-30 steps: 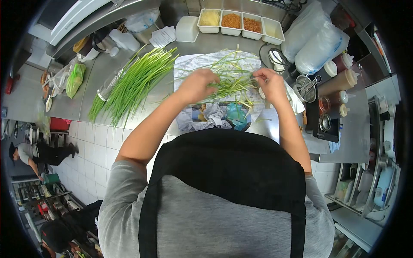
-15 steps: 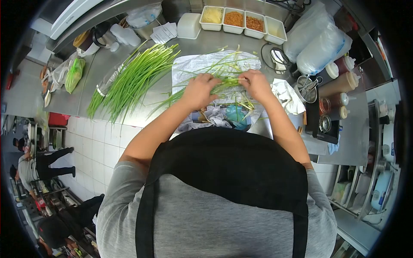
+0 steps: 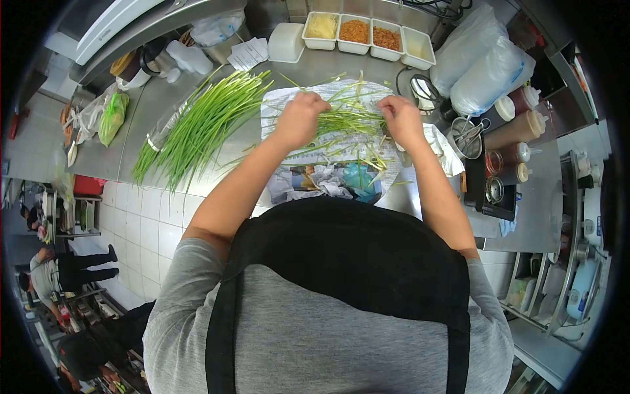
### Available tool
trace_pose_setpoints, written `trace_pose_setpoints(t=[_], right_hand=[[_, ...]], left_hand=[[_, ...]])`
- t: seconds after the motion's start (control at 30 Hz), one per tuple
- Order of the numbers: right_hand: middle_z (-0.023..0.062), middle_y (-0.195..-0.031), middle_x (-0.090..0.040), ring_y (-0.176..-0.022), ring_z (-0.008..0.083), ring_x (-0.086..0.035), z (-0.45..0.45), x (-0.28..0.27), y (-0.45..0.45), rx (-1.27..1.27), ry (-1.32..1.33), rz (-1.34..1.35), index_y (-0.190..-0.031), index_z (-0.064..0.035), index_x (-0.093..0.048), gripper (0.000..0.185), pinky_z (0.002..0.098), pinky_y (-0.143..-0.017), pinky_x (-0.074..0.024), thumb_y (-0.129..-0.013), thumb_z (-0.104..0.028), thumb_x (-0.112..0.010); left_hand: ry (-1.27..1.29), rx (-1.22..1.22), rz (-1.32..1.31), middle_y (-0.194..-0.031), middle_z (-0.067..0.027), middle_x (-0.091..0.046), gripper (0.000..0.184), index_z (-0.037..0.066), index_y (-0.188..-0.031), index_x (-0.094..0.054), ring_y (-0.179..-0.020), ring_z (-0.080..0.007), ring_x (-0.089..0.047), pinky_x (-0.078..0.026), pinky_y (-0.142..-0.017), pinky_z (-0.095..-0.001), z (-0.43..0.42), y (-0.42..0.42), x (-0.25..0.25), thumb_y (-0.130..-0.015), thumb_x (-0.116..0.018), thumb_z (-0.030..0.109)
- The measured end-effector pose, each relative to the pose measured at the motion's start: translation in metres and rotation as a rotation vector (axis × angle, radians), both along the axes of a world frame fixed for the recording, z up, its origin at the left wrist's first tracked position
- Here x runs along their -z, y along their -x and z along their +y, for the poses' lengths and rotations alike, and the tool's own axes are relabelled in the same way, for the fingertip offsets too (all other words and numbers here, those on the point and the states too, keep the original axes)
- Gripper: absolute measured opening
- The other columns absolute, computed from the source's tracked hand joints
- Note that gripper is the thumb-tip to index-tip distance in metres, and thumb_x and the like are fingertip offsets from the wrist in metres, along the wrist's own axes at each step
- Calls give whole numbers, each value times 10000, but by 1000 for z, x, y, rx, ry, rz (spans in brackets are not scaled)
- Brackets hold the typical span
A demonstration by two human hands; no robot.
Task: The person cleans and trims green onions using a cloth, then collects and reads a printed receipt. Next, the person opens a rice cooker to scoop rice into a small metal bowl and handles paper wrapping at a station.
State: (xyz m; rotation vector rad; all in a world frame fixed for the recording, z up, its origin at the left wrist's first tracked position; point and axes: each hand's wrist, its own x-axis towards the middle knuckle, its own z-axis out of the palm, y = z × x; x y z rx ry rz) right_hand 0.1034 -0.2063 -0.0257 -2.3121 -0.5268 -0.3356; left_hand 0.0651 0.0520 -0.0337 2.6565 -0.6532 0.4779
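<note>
Loose green stalks (image 3: 350, 119) lie across printed paper (image 3: 315, 157) on the table (image 3: 321, 64), left hand (image 3: 302, 121) curled at one end, right hand (image 3: 403, 121) bent-fingered at the other, pinch unclear on both, hands now farther apart than half a second ago.

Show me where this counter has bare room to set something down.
Bare counter lies between the green bag and large green bunch; a narrow bare strip separates newspaper and white tubs. Crowded: the newspaper, under loose stalks, left hand and right hand; and the right end, around squeeze bottles.
</note>
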Motion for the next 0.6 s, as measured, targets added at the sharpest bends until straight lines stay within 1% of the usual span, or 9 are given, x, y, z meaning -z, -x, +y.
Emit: trace_pose_setpoints(t=[0.07,0.1,0.2,0.23,0.33,0.43,0.53,0.6], right_hand=[[96,-833,-625,-859,292,-579,12,4,-5,-76,44,-34,-844,-95,-663,110,384,-769,-468,-742,-124,-636],[94,-839,-623,-875,290,-576,17,7,-7,-114,65,-52,-841,-97,-663,110,387,-779,-466,-740,-134,-639],[89,-874,-623,-894,298,-568,32,17,-10,-104,200,22,-835,-104,-665,124,396,-784,-465,-738,-181,-656],[84,-896,-620,-916,302,-559,35,18,-10,-132,246,71,-833,-116,-666,137,406,-801,-457,-737,-214,-667],[76,-891,-618,-918,298,-556,40,18,-9,-188,219,91,-821,-119,-657,124,393,-802,-452,-740,-212,-671],[73,-894,-617,-916,303,-551,39,16,-5,-265,-5,112,-807,-115,-641,117,382,-797,-448,-739,-205,-673],[75,-873,-620,-911,303,-549,33,23,-2,-273,234,5,-799,-101,-626,113,380,-798,-441,-750,-196,-663],[77,-864,-625,-878,294,-565,30,14,-2,-225,146,-35,-804,-87,-622,98,373,-773,-454,-754,-165,-654]], left_hand=[[-46,27,48,-941,-114,-582,314,75,-947,-632,-900,-316,-543,-458,-800,-405,-11,18,6,-657,-555,-17],[-56,42,77,-943,-108,-578,301,61,-947,-630,-903,-309,-544,-458,-787,-402,-14,25,10,-670,-545,-18],[9,40,27,-956,-103,-578,305,61,-958,-630,-905,-300,-547,-458,-777,-397,-20,47,15,-676,-545,-14],[19,32,14,-988,-101,-578,313,59,-973,-630,-929,-296,-546,-454,-791,-396,-20,52,13,-679,-549,-11],[28,12,-4,-1022,-103,-579,311,60,-976,-630,-962,-295,-543,-449,-814,-398,-18,65,13,-684,-551,-12],[44,16,6,-1053,-103,-573,321,71,-995,-625,-987,-296,-538,-445,-830,-399,-14,69,18,-691,-558,-10],[52,24,25,-1069,-100,-568,324,80,-1007,-617,-1003,-296,-528,-433,-842,-407,-12,71,20,-699,-565,-6],[29,27,60,-1074,-98,-563,316,79,-1001,-612,-1019,-298,-519,-423,-850,-412,-11,71,17,-698,-574,-1]])
